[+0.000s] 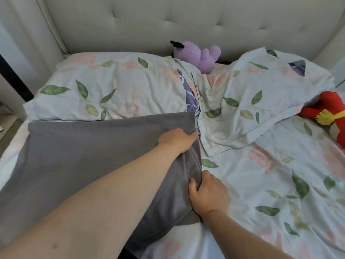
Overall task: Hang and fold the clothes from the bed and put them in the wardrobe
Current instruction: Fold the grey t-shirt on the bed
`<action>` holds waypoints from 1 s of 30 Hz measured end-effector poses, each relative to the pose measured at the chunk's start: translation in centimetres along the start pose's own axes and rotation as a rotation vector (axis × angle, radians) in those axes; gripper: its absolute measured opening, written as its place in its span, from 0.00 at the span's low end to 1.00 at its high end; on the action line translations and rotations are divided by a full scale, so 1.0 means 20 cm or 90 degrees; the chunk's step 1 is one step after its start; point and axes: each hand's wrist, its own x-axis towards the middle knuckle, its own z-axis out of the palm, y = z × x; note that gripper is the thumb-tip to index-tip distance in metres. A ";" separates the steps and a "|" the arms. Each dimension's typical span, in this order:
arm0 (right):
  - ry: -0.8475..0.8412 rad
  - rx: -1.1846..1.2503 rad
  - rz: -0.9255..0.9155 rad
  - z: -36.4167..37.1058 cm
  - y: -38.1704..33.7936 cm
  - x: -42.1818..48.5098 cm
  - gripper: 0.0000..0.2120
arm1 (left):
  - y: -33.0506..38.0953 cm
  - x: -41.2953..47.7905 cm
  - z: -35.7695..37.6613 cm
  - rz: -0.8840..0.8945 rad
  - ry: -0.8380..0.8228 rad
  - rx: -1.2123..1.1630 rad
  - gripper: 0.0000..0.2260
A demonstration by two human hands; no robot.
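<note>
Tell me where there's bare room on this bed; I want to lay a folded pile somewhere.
The floral bedsheet lies open right of the grey garment, below the two floral pillows and left of the red plush toy. Crowded: the left side under the garment, gripped by the left hand and right hand, and the headboard end with the purple plush toy.

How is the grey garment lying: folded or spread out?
Spread out. The grey garment lies flat on the bed, both hands at its right edge: left hand, right hand.

Two floral pillows [112,86] lie against the tufted headboard [186,21], purple plush toy [197,55] between them, red plush toy [328,116] at right edge.
</note>
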 end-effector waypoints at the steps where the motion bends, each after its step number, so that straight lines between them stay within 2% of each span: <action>1: 0.004 -0.001 -0.007 0.00 0.01 0.00 0.18 | 0.05 0.03 0.01 -0.030 -0.014 0.030 0.32; 3: 0.015 0.003 -0.022 0.01 0.01 0.00 0.20 | 0.09 0.07 0.05 -0.067 -0.029 0.114 0.37; 4: 0.025 0.009 -0.033 0.01 0.01 0.01 0.20 | 0.09 0.08 0.07 -0.077 -0.031 0.143 0.37; 7: 0.039 0.019 -0.050 0.02 0.02 0.00 0.22 | 0.07 0.09 0.10 -0.082 -0.020 0.095 0.23; 9: 0.027 0.016 -0.041 0.01 0.02 0.00 0.23 | 0.04 0.10 0.07 -0.077 -0.023 0.026 0.17; 11: -0.002 -0.002 -0.023 -0.01 0.02 0.00 0.22 | 0.00 0.08 0.04 -0.072 -0.056 -0.059 0.17; 14: -0.030 -0.001 0.009 -0.06 -0.03 -0.03 0.18 | -0.08 0.03 0.01 -0.108 -0.100 -0.272 0.16; 16: -0.059 0.083 0.047 -0.13 -0.14 -0.04 0.17 | -0.14 -0.02 -0.05 -0.146 -0.126 -0.436 0.08; 18: -0.134 0.191 0.042 -0.21 -0.30 -0.07 0.14 | -0.23 -0.07 -0.16 -0.169 -0.118 -0.524 0.04; 22: -0.208 0.329 -0.090 -0.32 -0.81 -0.16 0.08 | -0.48 -0.19 -0.44 -0.098 -0.018 -0.627 0.17; 24: -0.240 0.378 -0.146 -0.33 -1.07 -0.21 0.07 | -0.64 -0.28 -0.58 -0.090 0.055 -0.666 0.16; 27: -0.357 0.400 -0.192 -0.23 -1.40 -0.35 0.08 | -0.93 -0.44 -0.73 -0.100 0.146 -0.699 0.13; 30: -0.444 0.404 -0.215 -0.06 -1.63 -0.52 0.07 | -1.22 -0.60 -0.80 -0.163 0.200 -0.682 0.09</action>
